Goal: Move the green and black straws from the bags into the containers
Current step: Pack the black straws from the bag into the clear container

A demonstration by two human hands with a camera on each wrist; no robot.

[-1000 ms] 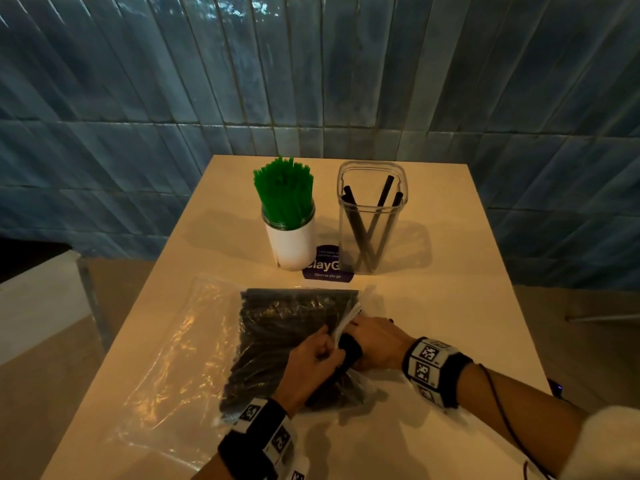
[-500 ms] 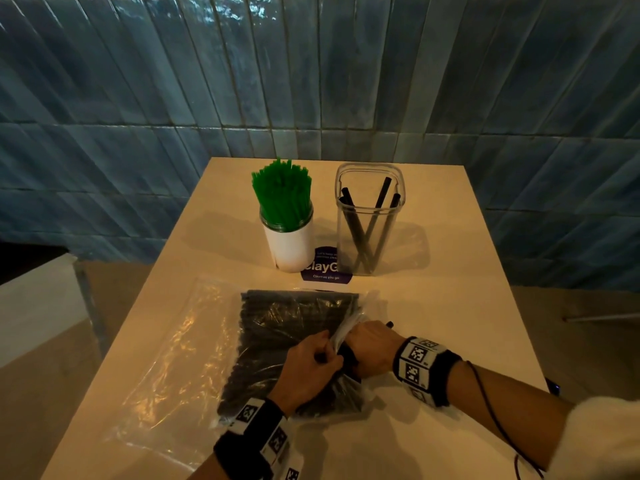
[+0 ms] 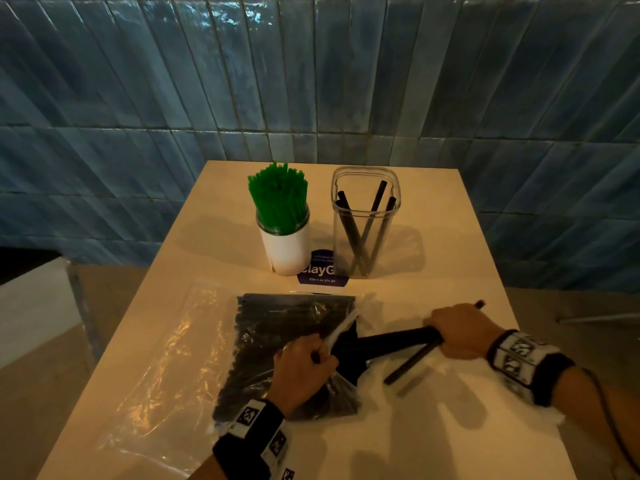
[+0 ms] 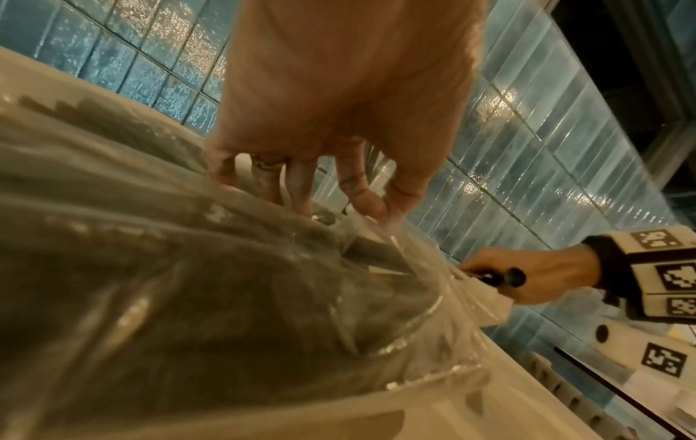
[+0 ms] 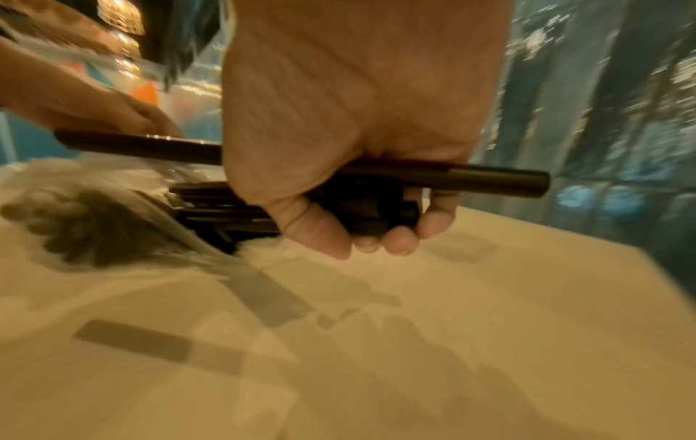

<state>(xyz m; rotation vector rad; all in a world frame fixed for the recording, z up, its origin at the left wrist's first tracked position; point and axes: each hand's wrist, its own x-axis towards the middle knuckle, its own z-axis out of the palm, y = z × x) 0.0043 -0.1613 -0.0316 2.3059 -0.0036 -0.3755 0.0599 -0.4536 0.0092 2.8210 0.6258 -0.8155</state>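
A clear bag of black straws (image 3: 287, 344) lies flat on the table (image 3: 433, 237). My left hand (image 3: 306, 367) pinches the bag's open right edge (image 4: 391, 235). My right hand (image 3: 462, 329) grips a bundle of black straws (image 3: 398, 339) partly drawn out of the bag, just right of its mouth; the same bundle (image 5: 376, 205) fills its curled fingers in the right wrist view. One straw (image 3: 412, 363) hangs askew below the bundle. Behind stand a white cup (image 3: 287, 249) packed with green straws (image 3: 278, 197) and a clear container (image 3: 363, 220) holding a few black straws.
An empty clear bag (image 3: 166, 358) lies left of the black-straw bag. A purple sticker (image 3: 322, 275) sits between the two containers. Blue tiled wall (image 3: 311, 81) backs the table. The table's right edge runs close beside my right wrist.
My right hand has pulled back to the right, drawing a bundle of black straws out of the bag's mouth. My left hand stays on the bag's edge.
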